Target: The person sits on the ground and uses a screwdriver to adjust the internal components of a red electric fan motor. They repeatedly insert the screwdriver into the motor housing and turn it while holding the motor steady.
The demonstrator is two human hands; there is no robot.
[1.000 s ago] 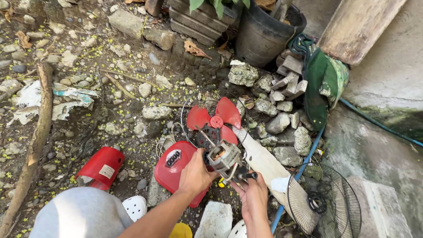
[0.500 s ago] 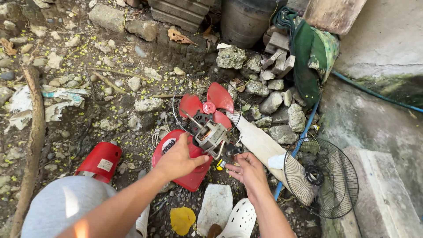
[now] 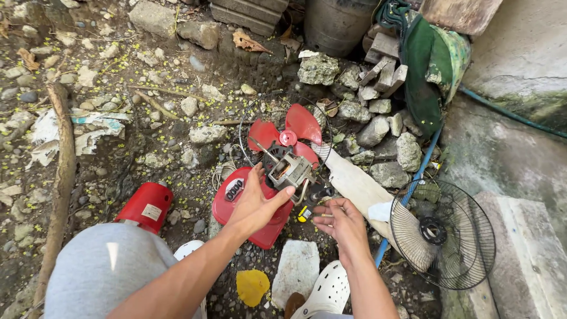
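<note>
1. The left hand (image 3: 255,204) lies open, palm and fingers pressed against the bare metal fan motor (image 3: 290,171) with its exposed windings, steadying it rather than clasping it.
2. That motor sits on the red plastic fan base (image 3: 245,207) with its row of dark push buttons, on dirt ground a little left of the frame's centre; the red three-bladed plastic propeller (image 3: 292,133) is mounted on it at 12 o'clock.
3. The right hand (image 3: 341,221), at 4 o'clock from the motor, has its fingers curled, pinching what looks like a small dark part; the view is too poor to say what it is.
4. The motor probably handles as dense and rigid, with sharp-edged laminations; its steel body seems the safest place to hold, not the thin wires.
5. The blades look light, springy and liable to crack if used as a handle.
6. A round black wire fan guard (image 3: 443,233) lies at 3 o'clock, well apart, and a red cylindrical plastic housing (image 3: 144,207) at 9 o'clock.
</note>
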